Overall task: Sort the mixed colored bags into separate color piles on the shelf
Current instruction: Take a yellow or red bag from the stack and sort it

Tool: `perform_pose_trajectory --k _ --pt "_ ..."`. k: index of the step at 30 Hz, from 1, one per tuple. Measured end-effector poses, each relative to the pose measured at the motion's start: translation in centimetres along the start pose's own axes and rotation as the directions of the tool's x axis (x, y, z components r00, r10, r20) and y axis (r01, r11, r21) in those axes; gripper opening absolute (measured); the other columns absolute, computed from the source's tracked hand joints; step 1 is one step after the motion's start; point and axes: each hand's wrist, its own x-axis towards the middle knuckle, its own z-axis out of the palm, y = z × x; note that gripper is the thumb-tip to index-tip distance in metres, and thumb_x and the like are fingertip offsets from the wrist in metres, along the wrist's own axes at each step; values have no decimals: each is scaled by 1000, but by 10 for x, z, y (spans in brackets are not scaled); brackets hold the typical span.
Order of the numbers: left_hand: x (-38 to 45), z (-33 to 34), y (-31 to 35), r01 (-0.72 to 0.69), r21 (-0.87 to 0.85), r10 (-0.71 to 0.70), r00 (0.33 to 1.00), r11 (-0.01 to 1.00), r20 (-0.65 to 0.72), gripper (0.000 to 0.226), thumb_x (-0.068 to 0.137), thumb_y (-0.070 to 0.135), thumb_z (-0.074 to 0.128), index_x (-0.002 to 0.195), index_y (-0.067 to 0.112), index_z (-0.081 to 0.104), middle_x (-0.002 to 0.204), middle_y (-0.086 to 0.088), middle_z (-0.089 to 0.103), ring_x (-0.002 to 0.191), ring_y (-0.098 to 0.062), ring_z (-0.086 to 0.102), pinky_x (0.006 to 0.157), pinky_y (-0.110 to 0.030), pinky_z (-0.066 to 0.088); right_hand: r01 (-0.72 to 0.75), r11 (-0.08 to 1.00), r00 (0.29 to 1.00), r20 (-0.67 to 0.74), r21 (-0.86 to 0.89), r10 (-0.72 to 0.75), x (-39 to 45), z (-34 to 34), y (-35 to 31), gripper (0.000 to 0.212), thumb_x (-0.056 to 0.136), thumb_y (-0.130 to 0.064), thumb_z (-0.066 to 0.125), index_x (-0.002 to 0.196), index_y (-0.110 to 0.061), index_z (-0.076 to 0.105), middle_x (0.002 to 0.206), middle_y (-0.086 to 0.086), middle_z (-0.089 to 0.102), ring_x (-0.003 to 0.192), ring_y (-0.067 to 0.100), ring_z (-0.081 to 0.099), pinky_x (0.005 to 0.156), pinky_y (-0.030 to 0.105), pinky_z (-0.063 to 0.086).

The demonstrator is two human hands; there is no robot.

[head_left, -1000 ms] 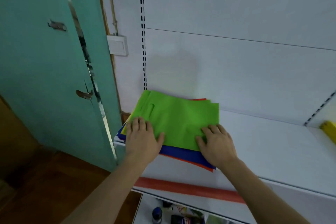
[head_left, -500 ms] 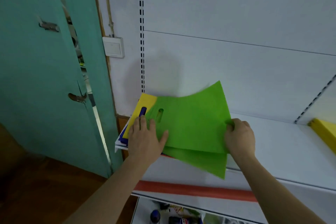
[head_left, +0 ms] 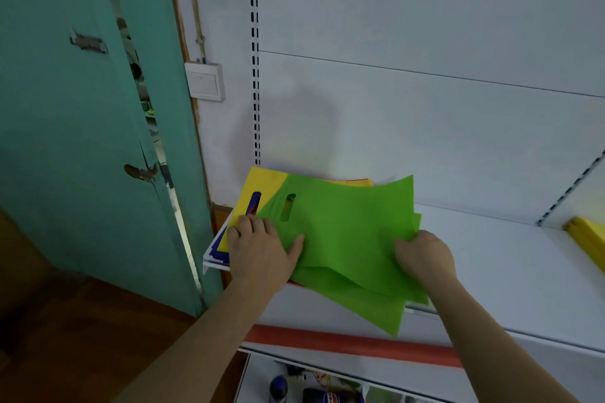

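The right hand [head_left: 424, 257] pinches the right edge of the green bags [head_left: 347, 239], fingers curled round the fabric, while the left hand [head_left: 262, 247] lies flat with straight fingers on their left end and on the yellow bag [head_left: 252, 186] beneath. Blue and red edges peek from under the pile, their number hidden. All rests at the white shelf's [head_left: 510, 271] left end, beside a teal door [head_left: 65, 141]; another yellow stack [head_left: 589, 239] is cut off at right.

Bare shelf [head_left: 510, 275] right of bags [head_left: 347, 239]; yellow pile [head_left: 589, 239] far right.
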Motion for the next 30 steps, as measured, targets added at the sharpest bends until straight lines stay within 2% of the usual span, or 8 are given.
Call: perform_pose_trajectory --k 3,7,9,12,17,23,28,30 --pt "4 -2 -2 19 -57 -19 1000 998 -12 107 93 84 -2 137 8 60 138 -17 59 125 -36 48 98 -49 40 80 994 994 -82 78 -74 -1 -1 0 8 90 -13 61 95 -6 59 94 15 69 84 35 58 71 37 44" --pt "19 -1 -7 13 -198 -24 998 980 -54 86 99 76 15 145 14 51 139 -11 59 125 -32 51 99 -48 44 287 925 933 -292 249 -211 -5 -10 3 48 95 -7 61 141 -18 50 103 11 69 94 37 62 75 39 42" --pt "31 -1 -7 -21 -320 -3 997 947 -75 75 102 68 28 150 13 44 137 -10 61 123 -31 54 98 -46 48 373 881 899 -347 291 -266 -7 -20 2 59 97 -9 61 148 -31 42 102 -1 66 91 30 59 78 37 42" --pt "52 -3 -4 -54 -606 34 998 793 -45 72 105 55 46 160 12 31 137 -13 62 119 -31 60 94 -46 54 432 836 872 -393 338 -292 -16 -34 2 57 98 -12 62 143 -41 43 110 -10 66 96 20 59 84 37 46" --pt "82 -15 2 127 -880 63 982 458 175 74 105 50 54 165 19 22 154 -11 53 124 -30 60 101 -43 51 518 755 814 -503 402 -291 -39 -50 5 48 98 -7 64 130 -39 48 106 -31 63 97 -5 60 78 28 47" --pt "90 -19 19 63 -993 18 998 104 66 44 106 25 60 150 27 52 131 -1 65 112 -20 63 86 -34 51 539 749 762 -601 386 -239 -61 -62 18 52 93 -1 65 118 -43 48 105 -31 62 97 -5 59 74 18 42" --pt "75 -21 45 -129 -990 -58 989 63 -133 17 106 21 61 121 24 66 102 14 69 90 2 61 70 -25 44 334 899 851 -501 285 -157 -60 -48 55 23 97 -13 65 96 -27 48 83 -7 59 76 22 56 59 35 36" --pt "67 -21 55 -175 -981 -66 981 79 -180 10 106 23 60 114 21 65 95 11 67 82 4 58 65 -19 40 270 928 869 -479 255 -121 -62 -42 70 28 102 -21 62 82 -21 44 69 -2 54 65 27 52 53 34 31"
